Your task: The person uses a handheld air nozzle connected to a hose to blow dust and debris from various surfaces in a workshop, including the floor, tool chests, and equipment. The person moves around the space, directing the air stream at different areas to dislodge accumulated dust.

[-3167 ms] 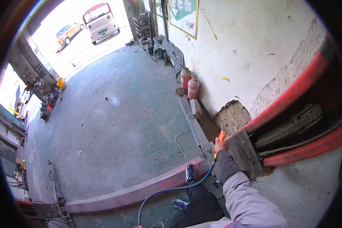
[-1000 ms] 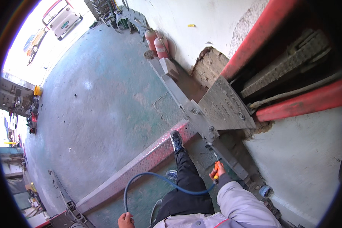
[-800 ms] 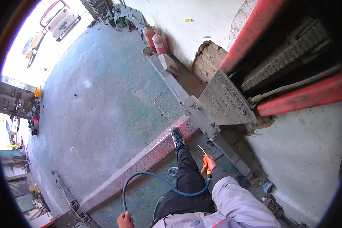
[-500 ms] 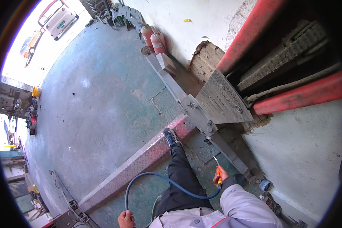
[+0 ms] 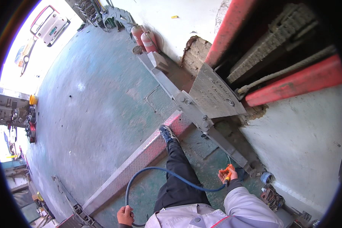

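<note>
My right hand (image 5: 233,175) is closed on an orange air blow gun (image 5: 227,169) with a thin metal nozzle. The nozzle's tip lies over or close to the edge of a grey steel lift arm (image 5: 220,141); whether they touch cannot be told. A blue air hose (image 5: 159,168) runs from the gun's yellow end, loops over my leg and comes down to my left hand (image 5: 125,216). That hand, at the lower edge, has its fingers wrapped round the hose. My shoe (image 5: 167,133) rests on the red diamond-plate floor beam (image 5: 135,159).
A red lift column (image 5: 296,81) with a rope inside stands on the right, above a stamped metal plate (image 5: 216,93). Two red fire extinguishers (image 5: 149,41) are by the wall. A blue-and-white can (image 5: 266,177) and clutter lie at lower right. Vehicles are outside, upper left.
My right hand has moved a little right and toward the lift arm, and the blow gun's nozzle has swung more upright. The view has shifted slightly; my left hand still grips the hose.
</note>
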`<state>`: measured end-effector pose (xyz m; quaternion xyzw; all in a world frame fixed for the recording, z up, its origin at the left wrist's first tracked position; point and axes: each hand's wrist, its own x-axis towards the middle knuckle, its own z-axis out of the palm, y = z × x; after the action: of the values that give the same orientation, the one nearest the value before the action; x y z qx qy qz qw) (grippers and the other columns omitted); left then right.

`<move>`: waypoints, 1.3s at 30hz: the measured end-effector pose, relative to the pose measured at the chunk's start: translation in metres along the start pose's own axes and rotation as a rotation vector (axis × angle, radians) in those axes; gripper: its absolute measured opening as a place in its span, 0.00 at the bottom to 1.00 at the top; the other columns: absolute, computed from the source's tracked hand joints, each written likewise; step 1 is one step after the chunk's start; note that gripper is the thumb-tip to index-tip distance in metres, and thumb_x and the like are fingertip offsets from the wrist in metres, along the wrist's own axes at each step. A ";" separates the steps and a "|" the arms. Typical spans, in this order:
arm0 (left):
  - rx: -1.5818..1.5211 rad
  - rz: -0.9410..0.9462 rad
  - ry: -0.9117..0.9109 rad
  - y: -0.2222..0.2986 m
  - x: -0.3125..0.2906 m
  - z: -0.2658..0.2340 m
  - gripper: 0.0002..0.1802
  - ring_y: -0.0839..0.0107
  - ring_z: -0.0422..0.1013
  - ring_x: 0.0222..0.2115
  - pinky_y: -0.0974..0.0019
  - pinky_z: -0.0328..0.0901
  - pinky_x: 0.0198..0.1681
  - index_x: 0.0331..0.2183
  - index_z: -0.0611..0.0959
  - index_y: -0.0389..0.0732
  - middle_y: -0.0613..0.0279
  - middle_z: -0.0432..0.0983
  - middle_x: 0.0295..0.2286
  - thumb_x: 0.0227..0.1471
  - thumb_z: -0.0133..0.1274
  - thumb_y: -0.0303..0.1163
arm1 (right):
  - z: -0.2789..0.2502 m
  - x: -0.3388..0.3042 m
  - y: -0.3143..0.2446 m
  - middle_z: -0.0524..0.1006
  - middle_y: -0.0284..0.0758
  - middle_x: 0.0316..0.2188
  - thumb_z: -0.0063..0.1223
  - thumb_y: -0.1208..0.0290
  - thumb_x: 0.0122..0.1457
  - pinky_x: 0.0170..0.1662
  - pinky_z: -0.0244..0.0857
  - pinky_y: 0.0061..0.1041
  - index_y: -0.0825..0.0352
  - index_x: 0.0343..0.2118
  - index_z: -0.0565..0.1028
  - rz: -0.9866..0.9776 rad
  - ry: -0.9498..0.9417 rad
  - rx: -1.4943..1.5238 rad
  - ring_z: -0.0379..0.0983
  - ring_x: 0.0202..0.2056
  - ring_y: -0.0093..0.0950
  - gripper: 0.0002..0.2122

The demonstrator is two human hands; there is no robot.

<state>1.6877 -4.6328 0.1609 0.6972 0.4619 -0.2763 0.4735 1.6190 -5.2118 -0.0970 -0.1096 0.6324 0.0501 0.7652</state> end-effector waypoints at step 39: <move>0.370 -0.050 0.052 -0.211 -0.003 0.152 0.06 0.72 0.69 0.17 0.68 0.63 0.19 0.31 0.79 0.40 0.63 0.71 0.19 0.54 0.50 0.31 | -0.018 0.274 -0.019 0.70 0.33 0.15 0.49 0.42 0.57 0.14 0.61 0.31 0.62 0.24 0.69 0.026 0.051 -0.799 0.59 0.09 0.23 0.23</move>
<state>1.5039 -4.7471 0.0169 0.7677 0.4323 -0.3501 0.3181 1.6594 -5.2518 -0.3661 -0.3917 0.5833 0.2991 0.6456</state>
